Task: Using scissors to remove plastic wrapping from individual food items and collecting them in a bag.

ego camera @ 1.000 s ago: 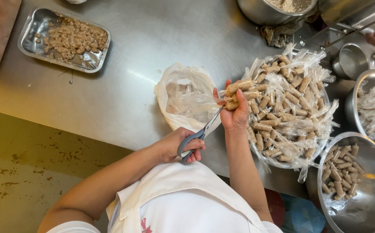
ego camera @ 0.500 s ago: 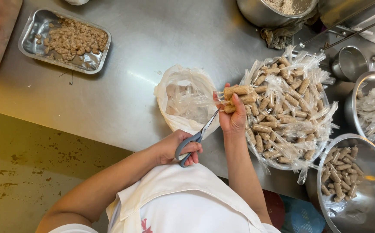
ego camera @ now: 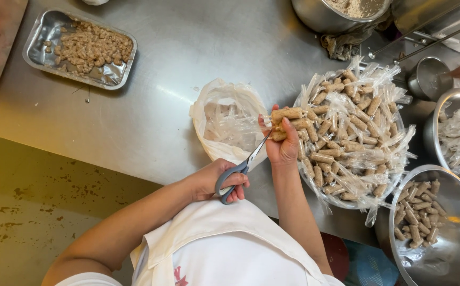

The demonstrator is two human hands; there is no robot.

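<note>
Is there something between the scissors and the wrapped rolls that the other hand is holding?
Nothing visible. The left hand holds the scissors, whose blade tips already reach the wrapped rolls held up in the right hand, beside the clear plastic bag.

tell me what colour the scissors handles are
Grey, seen in the head view: the scissors handles sit in the left hand.
</note>
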